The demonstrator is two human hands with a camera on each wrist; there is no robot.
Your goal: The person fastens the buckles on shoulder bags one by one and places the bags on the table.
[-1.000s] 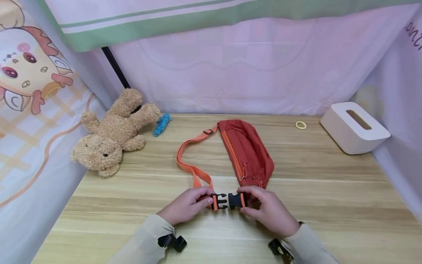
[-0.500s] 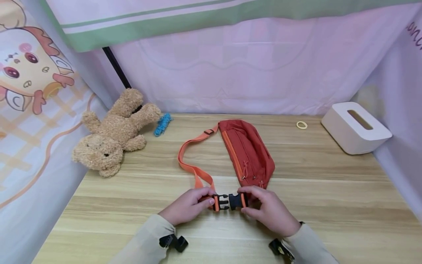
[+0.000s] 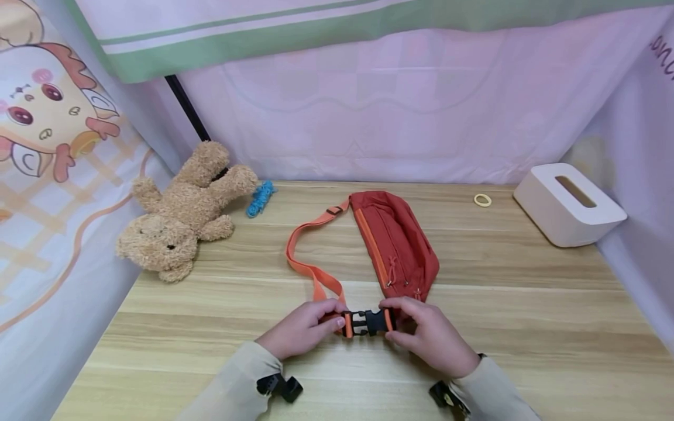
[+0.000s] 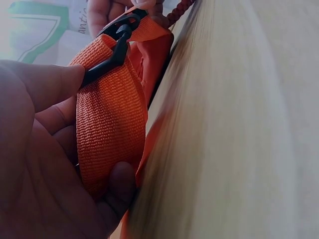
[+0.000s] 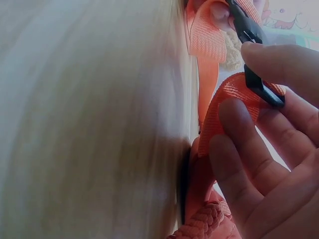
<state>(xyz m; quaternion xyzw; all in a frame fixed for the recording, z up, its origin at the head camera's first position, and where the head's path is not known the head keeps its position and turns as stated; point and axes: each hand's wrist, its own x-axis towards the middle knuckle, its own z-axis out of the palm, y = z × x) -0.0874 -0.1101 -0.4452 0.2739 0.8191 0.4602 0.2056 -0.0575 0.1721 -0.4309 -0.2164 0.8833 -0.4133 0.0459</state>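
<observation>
A red waist bag (image 3: 395, 242) lies on the wooden table, its orange strap (image 3: 305, 266) curving round to the left. My left hand (image 3: 300, 328) pinches the pronged half of the black buckle (image 3: 359, 323), where the strap loops through it. Opposite, my right hand (image 3: 429, 333) grips the socket half (image 3: 376, 321). The prong tips sit at the mouth of the socket, with part of the prongs still showing between the halves. In the left wrist view, the thumb presses the black buckle (image 4: 107, 64) over folded orange webbing (image 4: 109, 119). The right wrist view has fingers around the socket half (image 5: 261, 89).
A tan teddy bear (image 3: 181, 210) lies at the left, beside a blue bundle of cord (image 3: 260, 199). At the back right are a pale yellow ring (image 3: 482, 200) and a white tissue box (image 3: 571, 204). Printed curtains (image 3: 368, 111) enclose the table's back and sides.
My left hand has moved slightly right, bringing the pronged half up to the socket and closing the gap between them. The right hand has hardly moved.
</observation>
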